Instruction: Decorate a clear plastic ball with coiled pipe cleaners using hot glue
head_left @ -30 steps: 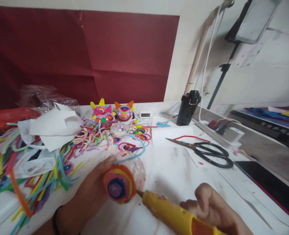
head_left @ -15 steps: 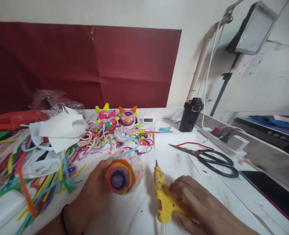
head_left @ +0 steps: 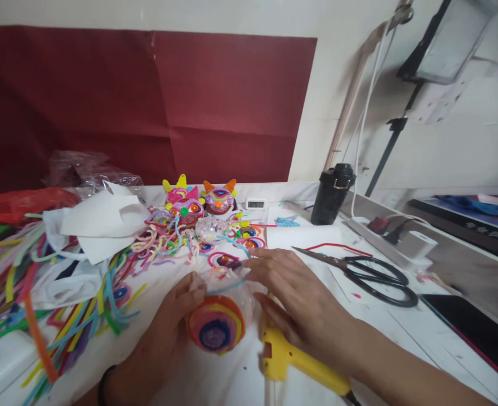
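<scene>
My left hand (head_left: pixel 173 318) grips a clear plastic ball (head_left: pixel 226 279) from its left side. On the ball's near face is a round patch of coiled pipe cleaners (head_left: pixel 216 327), in orange, yellow, pink, blue and purple rings. A light blue pipe cleaner (head_left: pixel 227 288) crosses the ball above this patch. My right hand (head_left: pixel 289 290) has its fingers bent around the ball's right side; its fingertips are partly hidden. Under that hand a yellow hot glue gun (head_left: pixel 299 361) lies on the table, its nozzle covered by the hand.
Loose pipe cleaners (head_left: pixel 67 332) and white paper (head_left: pixel 105 223) pile up at left. Finished animal-faced balls (head_left: pixel 219 198) stand at the back beside a small digital clock (head_left: pixel 256 203). Black scissors (head_left: pixel 359 273), a black bottle (head_left: pixel 332 194), a power strip (head_left: pixel 401 248) and a phone (head_left: pixel 472 332) are at right.
My right hand has let go of the glue gun and moved up and left to the ball. The ball has shifted slightly towards me, in my left hand.
</scene>
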### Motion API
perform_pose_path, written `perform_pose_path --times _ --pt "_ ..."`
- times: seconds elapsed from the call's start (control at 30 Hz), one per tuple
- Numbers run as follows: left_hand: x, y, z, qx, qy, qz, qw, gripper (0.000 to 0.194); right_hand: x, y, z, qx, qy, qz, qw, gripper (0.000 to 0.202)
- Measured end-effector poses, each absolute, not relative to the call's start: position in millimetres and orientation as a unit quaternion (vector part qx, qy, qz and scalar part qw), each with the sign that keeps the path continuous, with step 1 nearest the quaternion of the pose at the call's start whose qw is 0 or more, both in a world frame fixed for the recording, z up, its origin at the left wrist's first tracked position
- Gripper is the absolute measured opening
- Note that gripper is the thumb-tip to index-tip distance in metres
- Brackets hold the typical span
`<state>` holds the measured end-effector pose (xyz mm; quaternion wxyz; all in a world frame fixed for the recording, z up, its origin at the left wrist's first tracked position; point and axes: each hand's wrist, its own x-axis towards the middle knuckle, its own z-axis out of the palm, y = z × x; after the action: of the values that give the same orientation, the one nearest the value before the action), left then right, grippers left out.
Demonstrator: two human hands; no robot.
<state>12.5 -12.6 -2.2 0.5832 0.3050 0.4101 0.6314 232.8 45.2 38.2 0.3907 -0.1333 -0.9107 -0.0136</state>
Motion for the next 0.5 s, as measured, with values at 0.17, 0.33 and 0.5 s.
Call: perform_pose_path --times 0.17,0.33,0.5 --pt "15 -17 8 0.346 0.421 0.62 0.564 0.007 222 50 34 -0.118 -0.9 0.026 0.418 0.012" --pt "15 -14 6 0.354 0.416 0.618 0.565 0.018 229 42 29 -0.121 -0.903 0.03 0.411 0.026" --pt "15 -9 -6 0.346 0.419 0.634 0.55 0.026 227 34 24 -0.138 -0.901 0.005 0.412 0.031"
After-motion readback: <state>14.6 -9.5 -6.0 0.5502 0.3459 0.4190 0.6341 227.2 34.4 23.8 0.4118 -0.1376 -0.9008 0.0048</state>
